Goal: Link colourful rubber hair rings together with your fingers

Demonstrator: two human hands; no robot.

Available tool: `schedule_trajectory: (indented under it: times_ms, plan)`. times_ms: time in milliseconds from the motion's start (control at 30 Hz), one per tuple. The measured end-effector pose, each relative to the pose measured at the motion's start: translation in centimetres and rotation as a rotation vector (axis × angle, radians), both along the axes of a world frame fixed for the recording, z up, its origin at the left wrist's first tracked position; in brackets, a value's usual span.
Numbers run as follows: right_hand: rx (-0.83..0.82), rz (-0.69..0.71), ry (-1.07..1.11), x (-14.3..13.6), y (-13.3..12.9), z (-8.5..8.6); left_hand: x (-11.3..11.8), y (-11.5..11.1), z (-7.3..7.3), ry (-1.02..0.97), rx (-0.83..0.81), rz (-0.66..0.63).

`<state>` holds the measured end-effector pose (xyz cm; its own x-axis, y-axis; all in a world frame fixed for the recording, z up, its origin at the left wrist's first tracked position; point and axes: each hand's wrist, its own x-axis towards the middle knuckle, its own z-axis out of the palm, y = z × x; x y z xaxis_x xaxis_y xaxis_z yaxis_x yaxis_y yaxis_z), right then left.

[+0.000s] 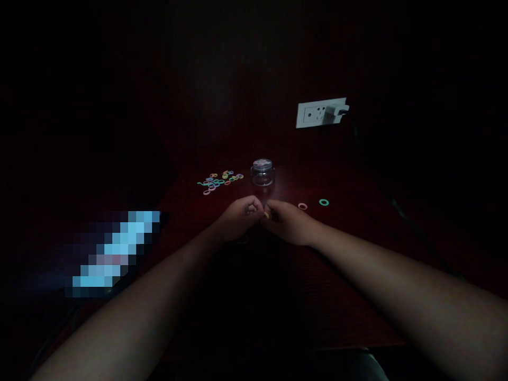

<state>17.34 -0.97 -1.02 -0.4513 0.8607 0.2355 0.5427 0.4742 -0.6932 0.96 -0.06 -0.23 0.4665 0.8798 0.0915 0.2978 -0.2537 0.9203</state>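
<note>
In the dim middle of the table, my left hand (240,217) and my right hand (289,221) meet fingertip to fingertip. Both are closed in a pinch on a small yellow hair tie (266,215), mostly hidden by the fingers. Just beyond the hands stands a clear jar (262,175) with its patterned lid (262,163) on. A loose spread of several coloured hair ties (216,182) lies to the left of the jar. Right of my right hand are a pink hair tie (302,206) and a green hair tie (324,202), lying apart.
A lit, pixelated screen (119,254) is at the left, beside my left forearm. On the back wall is a white socket panel (313,115) with a plug (337,110) in it. A dark cable (400,211) runs along the right. The dark red table (349,296) fades into shadow.
</note>
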Motion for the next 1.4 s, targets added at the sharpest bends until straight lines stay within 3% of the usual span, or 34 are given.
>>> schedule_trajectory:
  times_ms: [1400]
  plan:
    - [0.021,0.015,-0.073,0.22,-0.35,0.19,-0.29,0.35,-0.54,0.101,0.074,-0.034]
